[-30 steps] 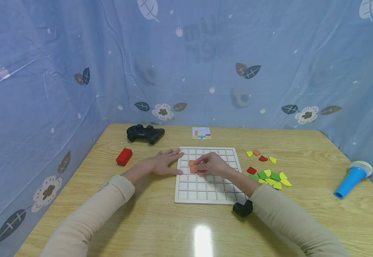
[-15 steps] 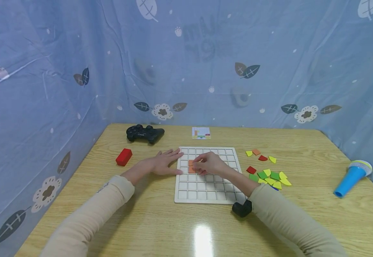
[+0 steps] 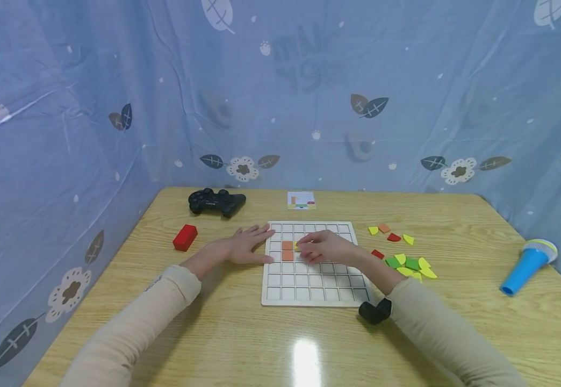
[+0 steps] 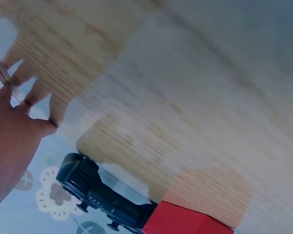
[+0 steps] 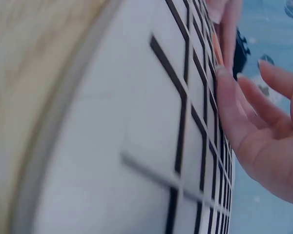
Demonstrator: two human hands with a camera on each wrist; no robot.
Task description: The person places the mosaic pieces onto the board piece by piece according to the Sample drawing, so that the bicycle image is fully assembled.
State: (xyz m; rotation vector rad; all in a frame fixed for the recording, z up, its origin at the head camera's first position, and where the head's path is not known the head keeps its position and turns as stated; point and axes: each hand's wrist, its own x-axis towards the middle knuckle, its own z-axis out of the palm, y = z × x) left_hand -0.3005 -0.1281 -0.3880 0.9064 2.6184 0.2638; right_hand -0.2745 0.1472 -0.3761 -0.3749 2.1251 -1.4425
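A white grid board (image 3: pixel 280 294) lies on the wooden table. Two orange square tiles (image 3: pixel 287 256) sit one behind the other in neighbouring cells near its left side. A yellow piece (image 3: pixel 297 245) shows just right of the rear tile, partly covered by fingers. My left hand (image 3: pixel 249 245) rests with straight, spread fingers over the board's left edge, fingertips and thumb on it. My right hand (image 3: pixel 329 248) is over the board beside the orange tiles. In the right wrist view its fingers (image 5: pixel 276 78) are apart and loosely bent, with nothing seen between them.
Yellow, green and red pieces (image 3: pixel 412 263) lie right of the board, several more behind them. A patterned card (image 3: pixel 302 200) is behind the board. Left stand a red block (image 3: pixel 185 237) and a black game controller (image 3: pixel 216 202); far right, a blue toy microphone (image 3: pixel 527 267).
My right hand has let go of the front orange tile and moved slightly right, leaving both orange tiles uncovered. The yellow piece shows more clearly. My left hand keeps its place.
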